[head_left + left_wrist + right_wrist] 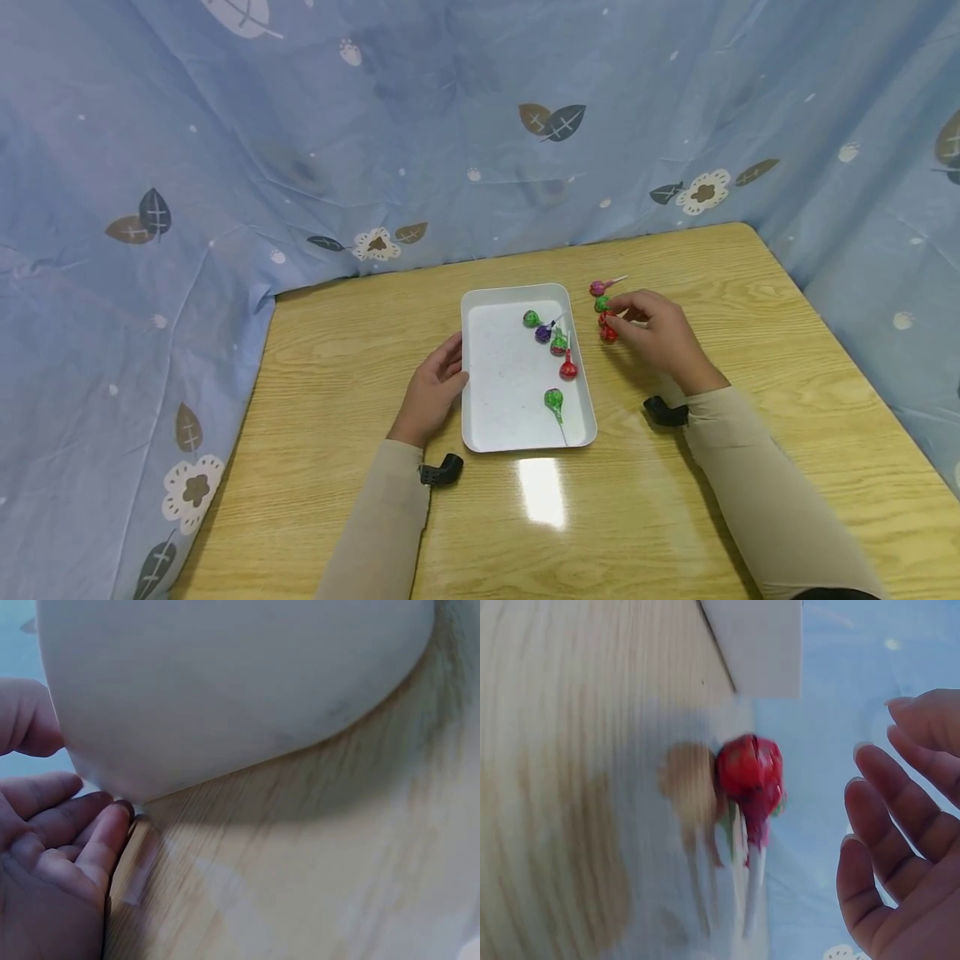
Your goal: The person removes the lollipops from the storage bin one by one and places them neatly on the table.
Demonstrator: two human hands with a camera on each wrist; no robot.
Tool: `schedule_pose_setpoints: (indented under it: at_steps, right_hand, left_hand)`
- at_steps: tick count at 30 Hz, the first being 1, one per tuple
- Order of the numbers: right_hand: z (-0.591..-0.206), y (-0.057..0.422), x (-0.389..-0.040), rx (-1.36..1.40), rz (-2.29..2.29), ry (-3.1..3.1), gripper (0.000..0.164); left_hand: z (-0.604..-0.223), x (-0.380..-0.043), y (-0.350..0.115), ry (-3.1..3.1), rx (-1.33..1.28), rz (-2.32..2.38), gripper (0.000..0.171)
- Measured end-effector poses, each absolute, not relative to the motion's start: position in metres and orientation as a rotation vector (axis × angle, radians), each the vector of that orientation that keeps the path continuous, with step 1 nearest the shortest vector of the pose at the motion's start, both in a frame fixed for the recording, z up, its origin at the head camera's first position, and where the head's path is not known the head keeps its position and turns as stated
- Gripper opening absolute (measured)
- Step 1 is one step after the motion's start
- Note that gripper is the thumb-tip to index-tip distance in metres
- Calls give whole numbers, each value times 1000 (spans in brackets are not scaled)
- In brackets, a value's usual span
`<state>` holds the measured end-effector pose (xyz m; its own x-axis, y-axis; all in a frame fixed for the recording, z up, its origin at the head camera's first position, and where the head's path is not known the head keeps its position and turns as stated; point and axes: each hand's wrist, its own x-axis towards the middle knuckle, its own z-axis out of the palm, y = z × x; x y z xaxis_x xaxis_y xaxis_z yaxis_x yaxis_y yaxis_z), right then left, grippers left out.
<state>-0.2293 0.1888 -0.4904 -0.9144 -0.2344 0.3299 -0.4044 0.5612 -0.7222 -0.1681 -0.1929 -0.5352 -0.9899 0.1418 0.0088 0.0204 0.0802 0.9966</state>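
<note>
In the head view, a white tray point(498, 417) lies on the table with several wrapped lollipops inside. My left hand point(431, 396) touches its left side, thumb and fingertips at the rim; the left wrist view shows these fingers against the tray's outer wall point(240, 682). To the right of the tray is a short row: a pink lollipop point(597, 288), a green lollipop point(602, 304) and two red lollipops point(608, 334). Over this row reaches my right hand point(660, 333), thumb and fingers spread apart. Nothing lies between them in the right wrist view, where a red lollipop point(750, 769) stands out.
Inside the tray, a purple lollipop point(543, 334) lies among green ones and a red lollipop point(568, 369); another green lollipop point(553, 400) lies nearer the front. A blue patterned curtain point(450, 167) hangs behind the wooden table point(337, 417). Each wrist wears a black device point(442, 472).
</note>
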Motion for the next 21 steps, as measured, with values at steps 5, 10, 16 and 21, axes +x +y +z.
schedule_pose_setpoints:
  at_steps: [5,10,16,21]
  right_hand:
    - [-490,179,-229,516,1328,-2590,16]
    - [-485,168,-228,556,1340,-2570,18]
    - [-482,154,-227,575,1395,-2479,18]
    - [-478,141,-226,635,1399,-2450,19]
  left_hand:
    - [-535,-168,-192,2244,166,2064,63]
    - [-535,-169,-192,2240,181,2073,63]
    - [-536,-170,-192,2243,204,2066,62]
    - [-535,-170,-192,2247,188,2066,62]
